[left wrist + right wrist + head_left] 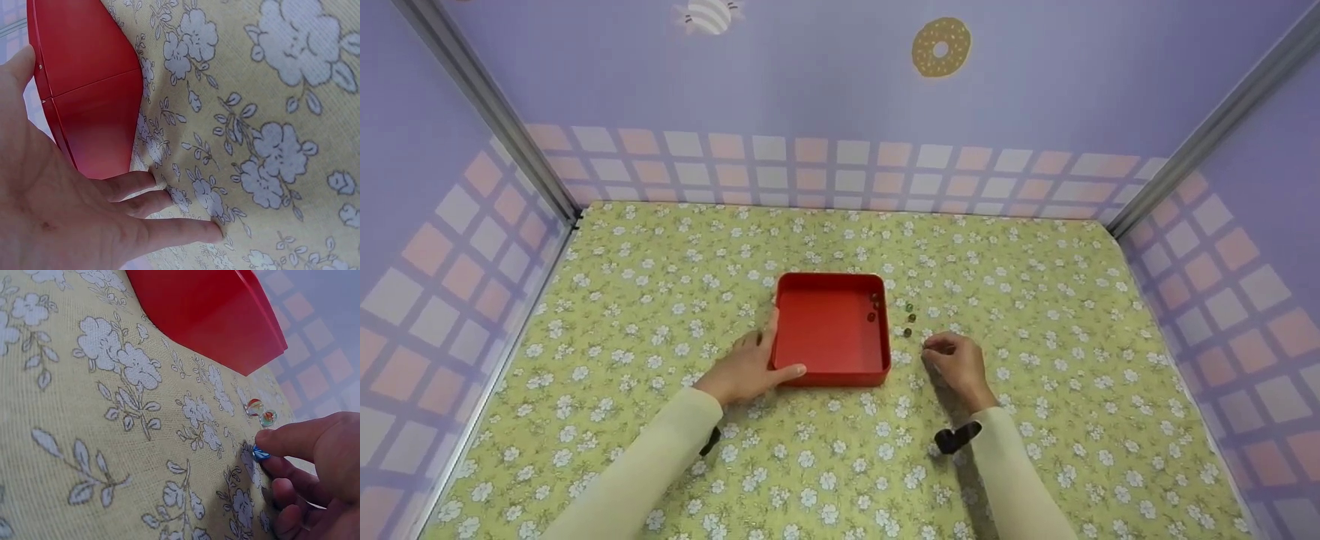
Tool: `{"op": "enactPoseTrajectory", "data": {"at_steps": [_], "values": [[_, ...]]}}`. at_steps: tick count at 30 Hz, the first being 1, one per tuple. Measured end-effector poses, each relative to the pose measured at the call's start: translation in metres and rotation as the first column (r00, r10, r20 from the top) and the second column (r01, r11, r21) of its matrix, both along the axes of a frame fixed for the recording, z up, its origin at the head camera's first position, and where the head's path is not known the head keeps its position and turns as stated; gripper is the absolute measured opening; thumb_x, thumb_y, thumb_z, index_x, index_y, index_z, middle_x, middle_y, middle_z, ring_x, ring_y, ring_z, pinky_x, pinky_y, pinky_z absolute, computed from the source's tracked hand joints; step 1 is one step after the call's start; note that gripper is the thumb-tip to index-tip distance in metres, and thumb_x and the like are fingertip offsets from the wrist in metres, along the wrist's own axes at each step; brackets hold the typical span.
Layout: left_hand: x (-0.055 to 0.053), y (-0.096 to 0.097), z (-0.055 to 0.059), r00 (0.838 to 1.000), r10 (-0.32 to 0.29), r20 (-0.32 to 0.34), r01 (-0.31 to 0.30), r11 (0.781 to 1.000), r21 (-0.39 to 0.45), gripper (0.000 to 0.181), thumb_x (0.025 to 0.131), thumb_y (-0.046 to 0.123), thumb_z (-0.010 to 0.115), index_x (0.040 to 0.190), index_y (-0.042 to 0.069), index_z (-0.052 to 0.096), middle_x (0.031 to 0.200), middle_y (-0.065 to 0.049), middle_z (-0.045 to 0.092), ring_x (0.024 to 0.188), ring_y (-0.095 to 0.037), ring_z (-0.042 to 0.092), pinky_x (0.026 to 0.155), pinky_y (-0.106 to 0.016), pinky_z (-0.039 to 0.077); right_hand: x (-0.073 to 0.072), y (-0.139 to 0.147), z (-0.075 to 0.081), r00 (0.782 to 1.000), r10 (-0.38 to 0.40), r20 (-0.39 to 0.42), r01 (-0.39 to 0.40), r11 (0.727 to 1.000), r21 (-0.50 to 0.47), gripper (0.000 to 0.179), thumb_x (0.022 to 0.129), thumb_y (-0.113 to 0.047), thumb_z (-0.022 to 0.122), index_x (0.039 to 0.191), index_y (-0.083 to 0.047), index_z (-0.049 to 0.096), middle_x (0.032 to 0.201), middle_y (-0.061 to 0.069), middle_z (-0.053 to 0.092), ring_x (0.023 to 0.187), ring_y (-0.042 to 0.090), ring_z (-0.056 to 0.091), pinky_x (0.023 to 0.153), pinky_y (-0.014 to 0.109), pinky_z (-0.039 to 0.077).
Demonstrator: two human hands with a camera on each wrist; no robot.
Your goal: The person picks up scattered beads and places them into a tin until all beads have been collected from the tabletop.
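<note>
A square red box (829,330) without a lid sits on the flowered cloth. My left hand (744,367) spans its near left corner, thumb at the front rim and index finger along the left wall. The other fingers of that hand (73,208) spread straight down to the cloth. Right of the box, my right hand (960,367) pinches a blue marble (260,453) between thumb and index finger, low over the cloth. Two red-streaked glass marbles (255,406) lie just beyond it. Inside the box, a few marbles (871,317) rest by the right wall.
Between box and right hand, a short row of marbles, one of them a green marble (909,307), lies on the cloth (1035,300). Purple panels with checks (825,172) close off the back and both sides. A black wrist strap (958,437) hangs at the right sleeve.
</note>
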State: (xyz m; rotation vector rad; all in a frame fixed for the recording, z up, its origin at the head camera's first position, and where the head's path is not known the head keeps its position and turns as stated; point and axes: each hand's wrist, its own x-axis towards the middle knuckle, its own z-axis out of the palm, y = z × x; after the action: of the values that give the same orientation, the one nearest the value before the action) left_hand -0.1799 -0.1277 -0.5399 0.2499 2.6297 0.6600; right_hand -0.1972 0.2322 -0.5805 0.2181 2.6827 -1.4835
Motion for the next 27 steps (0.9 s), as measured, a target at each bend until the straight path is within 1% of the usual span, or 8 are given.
{"op": "enactPoseTrajectory", "data": {"at_steps": [4, 9, 13, 16, 21, 27], "values": [[-0.001, 0.0, 0.002, 1.0, 0.004, 0.006, -0.004, 1.0, 0.003, 0.108, 0.083, 0.077, 0.048, 0.153, 0.03, -0.019, 0.156, -0.025, 0.022, 0.131, -0.045, 0.045, 0.094, -0.059, 0.047, -0.001, -0.005, 0.008, 1.0, -0.002, 0.006, 0.002, 0.999, -0.053, 0.017, 0.089, -0.016, 0.07, 0.104, -0.011, 0.074, 0.1, 0.007, 0.072, 0.087, 0.021, 0.063, 0.069, 0.031, 0.051], [-0.001, 0.0, 0.004, 1.0, 0.008, 0.003, -0.008, 1.0, -0.005, 0.108, 0.082, 0.078, 0.047, 0.152, 0.032, -0.02, 0.156, -0.025, 0.022, 0.129, -0.046, 0.046, 0.094, -0.06, 0.047, -0.006, -0.02, 0.019, 1.0, -0.006, 0.001, 0.006, 0.995, -0.103, 0.019, 0.09, -0.02, 0.069, 0.107, -0.011, 0.073, 0.106, 0.006, 0.069, 0.088, 0.02, 0.059, 0.07, 0.029, 0.049], [-0.001, -0.001, 0.005, 1.0, 0.01, 0.001, -0.01, 1.0, -0.002, 0.108, 0.082, 0.078, 0.047, 0.152, 0.031, -0.021, 0.156, -0.026, 0.022, 0.128, -0.046, 0.047, 0.094, -0.06, 0.047, -0.011, -0.034, 0.027, 0.999, -0.003, -0.05, -0.003, 0.993, -0.12, 0.02, 0.089, -0.019, 0.07, 0.105, -0.009, 0.074, 0.105, 0.005, 0.07, 0.087, 0.02, 0.058, 0.071, 0.029, 0.049], [-0.001, -0.002, 0.004, 1.0, 0.009, -0.002, -0.009, 1.0, 0.001, 0.108, 0.082, 0.078, 0.047, 0.153, 0.031, -0.02, 0.156, -0.026, 0.022, 0.127, -0.045, 0.048, 0.093, -0.06, 0.047, -0.013, -0.044, 0.031, 0.997, 0.017, -0.08, -0.028, 0.991, -0.131, 0.019, 0.089, -0.019, 0.071, 0.104, -0.008, 0.074, 0.103, 0.006, 0.071, 0.085, 0.02, 0.058, 0.069, 0.029, 0.049], [0.001, -0.002, 0.003, 1.0, 0.018, 0.01, -0.018, 1.0, -0.002, 0.109, 0.081, 0.079, 0.047, 0.152, 0.032, -0.021, 0.157, -0.024, 0.021, 0.125, -0.044, 0.05, 0.094, -0.059, 0.047, -0.015, -0.058, 0.036, 0.995, 0.048, -0.088, -0.062, 0.986, -0.157, 0.019, 0.088, -0.018, 0.072, 0.103, -0.008, 0.075, 0.1, 0.005, 0.071, 0.08, 0.018, 0.057, 0.065, 0.027, 0.047], [0.001, -0.001, 0.002, 1.0, 0.009, -0.012, -0.009, 1.0, -0.005, 0.108, 0.083, 0.077, 0.048, 0.153, 0.03, -0.018, 0.156, -0.025, 0.023, 0.133, -0.045, 0.042, 0.097, -0.061, 0.044, -0.017, -0.067, 0.037, 0.992, 0.062, -0.107, -0.08, 0.981, -0.178, 0.013, 0.086, -0.014, 0.074, 0.098, -0.013, 0.076, 0.097, 0.005, 0.072, 0.074, 0.016, 0.054, 0.063, 0.026, 0.044]]}}
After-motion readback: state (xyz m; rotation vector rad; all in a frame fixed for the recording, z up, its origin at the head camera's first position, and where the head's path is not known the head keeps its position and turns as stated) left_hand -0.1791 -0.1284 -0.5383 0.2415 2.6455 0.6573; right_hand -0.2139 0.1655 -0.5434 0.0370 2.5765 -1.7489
